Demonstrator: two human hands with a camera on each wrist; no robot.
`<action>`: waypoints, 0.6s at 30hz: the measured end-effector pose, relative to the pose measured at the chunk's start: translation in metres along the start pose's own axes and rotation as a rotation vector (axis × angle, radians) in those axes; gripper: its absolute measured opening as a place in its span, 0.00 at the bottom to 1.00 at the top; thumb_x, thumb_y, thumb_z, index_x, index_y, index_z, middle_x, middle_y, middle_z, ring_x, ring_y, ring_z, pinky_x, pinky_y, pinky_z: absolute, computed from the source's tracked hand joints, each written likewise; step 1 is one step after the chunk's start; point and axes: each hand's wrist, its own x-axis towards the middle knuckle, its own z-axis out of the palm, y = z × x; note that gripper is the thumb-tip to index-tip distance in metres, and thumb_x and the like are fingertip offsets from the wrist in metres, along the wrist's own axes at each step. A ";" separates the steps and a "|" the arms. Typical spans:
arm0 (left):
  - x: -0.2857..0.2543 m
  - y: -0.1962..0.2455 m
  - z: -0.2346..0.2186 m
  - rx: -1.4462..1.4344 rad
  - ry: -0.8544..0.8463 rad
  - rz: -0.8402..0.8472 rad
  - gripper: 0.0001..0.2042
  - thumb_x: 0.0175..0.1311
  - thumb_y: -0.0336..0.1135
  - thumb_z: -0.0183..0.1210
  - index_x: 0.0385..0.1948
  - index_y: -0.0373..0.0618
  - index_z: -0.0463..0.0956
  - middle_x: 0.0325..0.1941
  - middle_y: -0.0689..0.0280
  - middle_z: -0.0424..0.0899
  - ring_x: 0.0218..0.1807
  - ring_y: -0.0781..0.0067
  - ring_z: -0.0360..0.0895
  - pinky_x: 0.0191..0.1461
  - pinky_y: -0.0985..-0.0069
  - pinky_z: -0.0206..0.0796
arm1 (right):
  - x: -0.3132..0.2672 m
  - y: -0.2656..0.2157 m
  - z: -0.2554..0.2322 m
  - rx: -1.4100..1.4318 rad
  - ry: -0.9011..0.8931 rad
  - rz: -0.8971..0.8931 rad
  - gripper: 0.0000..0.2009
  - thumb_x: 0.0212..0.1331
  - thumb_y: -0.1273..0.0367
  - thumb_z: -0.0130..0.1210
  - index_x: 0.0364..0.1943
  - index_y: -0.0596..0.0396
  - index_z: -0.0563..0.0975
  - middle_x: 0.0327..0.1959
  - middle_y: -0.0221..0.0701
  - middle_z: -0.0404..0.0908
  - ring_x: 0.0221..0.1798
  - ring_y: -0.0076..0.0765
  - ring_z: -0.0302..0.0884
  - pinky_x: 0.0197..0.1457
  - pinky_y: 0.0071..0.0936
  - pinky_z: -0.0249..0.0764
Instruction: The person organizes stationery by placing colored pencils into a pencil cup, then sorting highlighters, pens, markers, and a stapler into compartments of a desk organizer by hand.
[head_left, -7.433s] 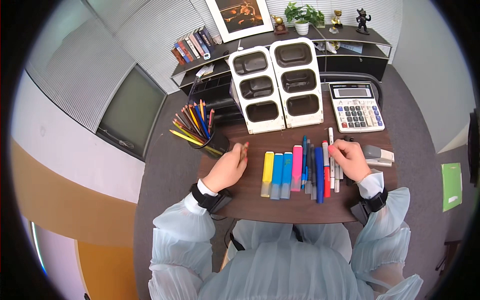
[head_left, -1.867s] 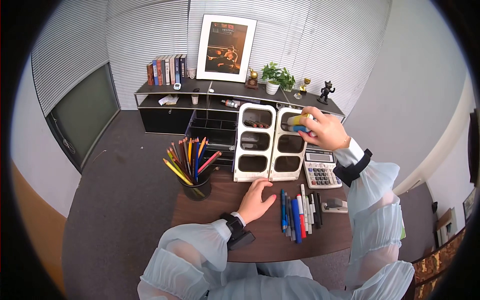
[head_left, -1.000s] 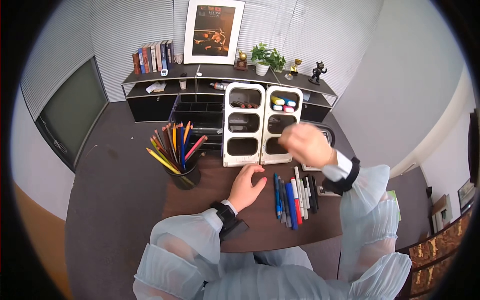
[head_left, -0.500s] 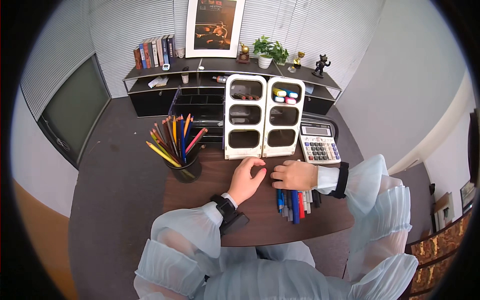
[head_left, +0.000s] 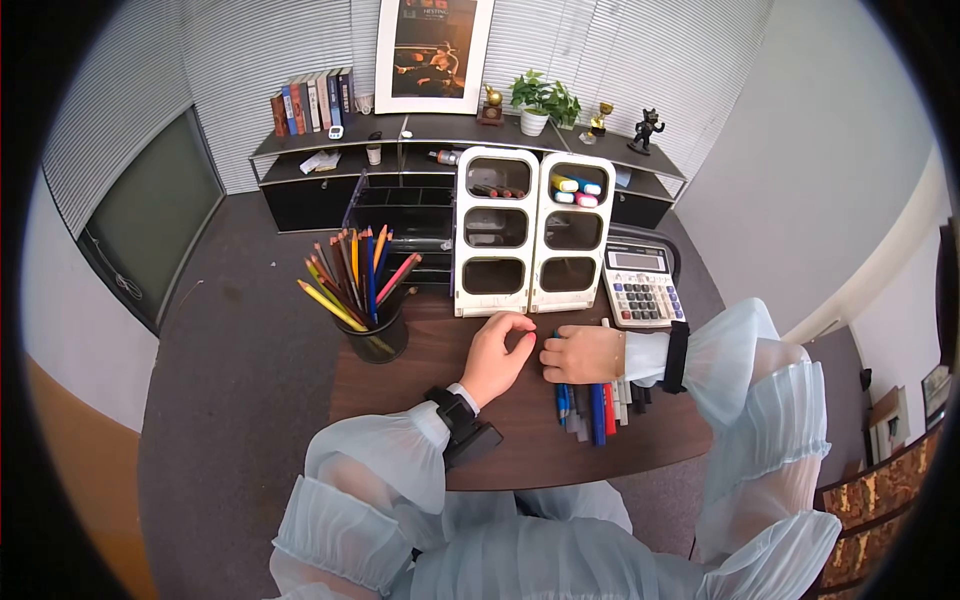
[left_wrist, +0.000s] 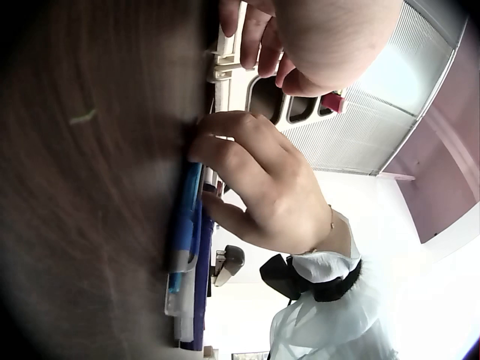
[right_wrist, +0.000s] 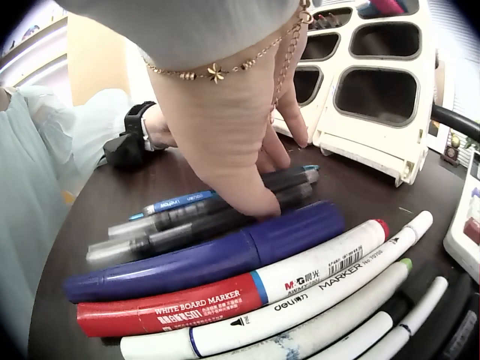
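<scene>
My right hand [head_left: 585, 355] reaches over the row of pens from above. Its thumb presses a dark pen [right_wrist: 195, 229], while the fingers curl beyond a light-blue pen [right_wrist: 178, 202], pinching the pens at that end of the row. Beside them lie a thick blue marker [right_wrist: 202, 259], a red whiteboard marker [right_wrist: 180, 311] and several white and black markers. My left hand [head_left: 495, 355] rests on the table with relaxed, bent fingers, holding nothing. Behind both hands stands a white six-compartment organizer [head_left: 532, 260]; highlighters [head_left: 575, 190] fill its top right compartment, and brown sticks [head_left: 497, 191] its top left.
A black mesh cup [head_left: 378, 345] full of coloured pencils stands at the table's left. The calculator [head_left: 640, 290] sits right of the organizer, with a stapler [left_wrist: 229, 264] beyond the pens in the left wrist view. A black tray unit [head_left: 405, 220] stands behind.
Highlighters, first on the table and then in my right hand, now sit in the top right compartment. That hand has come down onto the pens; my left hand has left the pencil cup's side.
</scene>
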 end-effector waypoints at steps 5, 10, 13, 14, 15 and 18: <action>0.002 -0.003 -0.001 -0.035 0.056 -0.014 0.05 0.52 0.27 0.54 0.30 0.40 0.72 0.32 0.63 0.76 0.36 0.70 0.74 0.40 0.78 0.64 | 0.004 -0.005 0.013 0.019 0.062 -0.010 0.05 0.47 0.66 0.47 0.27 0.50 0.71 0.26 0.26 0.70 0.33 0.29 0.69 0.34 0.25 0.67; 0.003 -0.007 -0.002 -0.125 0.122 -0.075 0.04 0.57 0.28 0.51 0.30 0.39 0.72 0.31 0.64 0.76 0.34 0.75 0.73 0.37 0.80 0.63 | -0.002 0.000 0.003 0.358 0.080 0.167 0.06 0.47 0.68 0.47 0.27 0.54 0.68 0.24 0.35 0.72 0.29 0.42 0.73 0.32 0.35 0.69; 0.004 -0.006 -0.003 -0.256 0.184 -0.137 0.05 0.60 0.30 0.49 0.31 0.39 0.71 0.30 0.65 0.76 0.32 0.80 0.71 0.35 0.82 0.62 | -0.019 0.009 -0.014 0.599 -0.019 0.531 0.09 0.47 0.69 0.47 0.32 0.57 0.66 0.23 0.41 0.72 0.30 0.50 0.73 0.34 0.40 0.69; 0.005 -0.005 -0.004 -0.268 0.207 -0.144 0.06 0.61 0.31 0.48 0.31 0.39 0.71 0.29 0.66 0.75 0.31 0.81 0.70 0.34 0.83 0.61 | -0.030 0.015 -0.010 0.648 -0.011 0.569 0.11 0.49 0.69 0.46 0.36 0.58 0.63 0.23 0.44 0.72 0.31 0.53 0.73 0.34 0.44 0.68; 0.005 -0.005 -0.005 -0.279 0.229 -0.149 0.06 0.62 0.32 0.48 0.31 0.39 0.71 0.28 0.67 0.75 0.30 0.83 0.68 0.33 0.84 0.61 | -0.034 0.015 -0.021 0.694 -0.106 0.729 0.12 0.51 0.69 0.45 0.39 0.57 0.62 0.23 0.44 0.72 0.31 0.53 0.73 0.33 0.43 0.68; 0.005 -0.009 -0.004 -0.278 0.245 -0.135 0.07 0.62 0.33 0.47 0.32 0.39 0.71 0.27 0.70 0.74 0.26 0.87 0.64 0.28 0.86 0.57 | -0.053 0.024 -0.010 1.321 0.200 0.790 0.09 0.54 0.70 0.45 0.39 0.56 0.63 0.20 0.35 0.69 0.23 0.37 0.70 0.26 0.30 0.67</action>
